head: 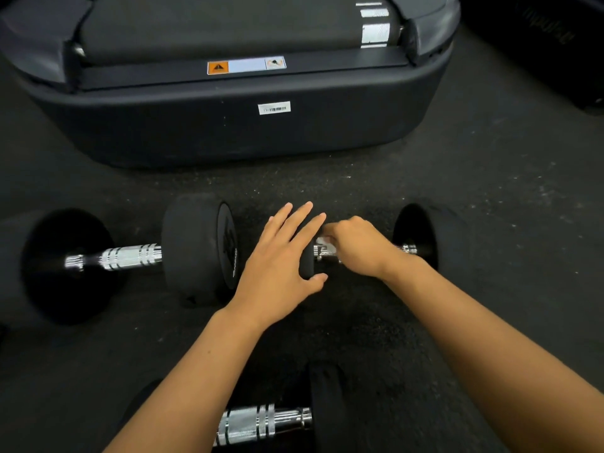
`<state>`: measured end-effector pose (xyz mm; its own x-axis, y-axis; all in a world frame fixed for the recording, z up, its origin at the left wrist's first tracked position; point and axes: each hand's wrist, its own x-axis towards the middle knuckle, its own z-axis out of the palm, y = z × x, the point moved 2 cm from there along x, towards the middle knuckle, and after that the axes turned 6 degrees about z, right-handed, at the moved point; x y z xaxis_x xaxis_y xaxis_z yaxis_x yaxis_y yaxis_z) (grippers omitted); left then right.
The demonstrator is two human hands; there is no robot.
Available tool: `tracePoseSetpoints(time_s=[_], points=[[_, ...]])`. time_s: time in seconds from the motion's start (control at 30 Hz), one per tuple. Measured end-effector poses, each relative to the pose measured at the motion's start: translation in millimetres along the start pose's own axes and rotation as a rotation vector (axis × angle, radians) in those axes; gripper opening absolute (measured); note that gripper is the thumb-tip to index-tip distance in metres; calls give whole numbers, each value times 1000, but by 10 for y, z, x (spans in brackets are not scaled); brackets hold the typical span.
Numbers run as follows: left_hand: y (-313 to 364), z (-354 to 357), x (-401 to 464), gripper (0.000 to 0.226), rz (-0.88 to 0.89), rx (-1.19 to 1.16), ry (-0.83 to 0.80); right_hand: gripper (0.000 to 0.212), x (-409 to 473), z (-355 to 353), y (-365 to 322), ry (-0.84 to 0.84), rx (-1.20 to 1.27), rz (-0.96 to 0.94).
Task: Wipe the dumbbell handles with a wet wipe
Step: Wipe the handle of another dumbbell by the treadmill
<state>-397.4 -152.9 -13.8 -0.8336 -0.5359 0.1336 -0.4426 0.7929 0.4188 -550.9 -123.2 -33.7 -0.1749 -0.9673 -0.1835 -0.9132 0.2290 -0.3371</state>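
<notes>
A black treadmill base point(228, 125) stands behind three chrome-handled black dumbbells on the dark rubber floor point(490, 191). On the right dumbbell point(415, 237), the left hand point(277, 263) rests spread on its inner weight; the right hand point(356, 246) grips a white wet wipe point(325, 243) round the handle.

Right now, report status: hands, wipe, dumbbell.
Left hand open, fingers straight, steadying the left weight of the right dumbbell. Right hand grips the wet wipe on its handle. Nothing in the way.
</notes>
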Motion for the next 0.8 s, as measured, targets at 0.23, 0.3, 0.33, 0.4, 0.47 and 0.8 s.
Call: tracePoseSetpoints(time_s=[0.23, 0.3, 0.33, 0.4, 0.47, 0.8], points=[[12, 3, -11, 85, 1, 2, -3, 22, 14, -4, -24, 33, -36, -34], [10, 7, -10, 84, 4, -4, 7, 21, -10, 70, -70, 80, -71, -61], [6, 6, -11, 85, 7, -4, 6, 22, -64, 112, -63, 127, -79, -103], [1, 6, -9, 85, 13, 7, -5, 29, -203, 164, 17, 204, -31, -194], [5, 14, -9, 85, 12, 10, -6, 33, -269, 188, 59, 279, 36, -244], [-5, 32, -6, 85, 36, 21, 43, 36, -363, 414, 89, 453, -5, -359]])
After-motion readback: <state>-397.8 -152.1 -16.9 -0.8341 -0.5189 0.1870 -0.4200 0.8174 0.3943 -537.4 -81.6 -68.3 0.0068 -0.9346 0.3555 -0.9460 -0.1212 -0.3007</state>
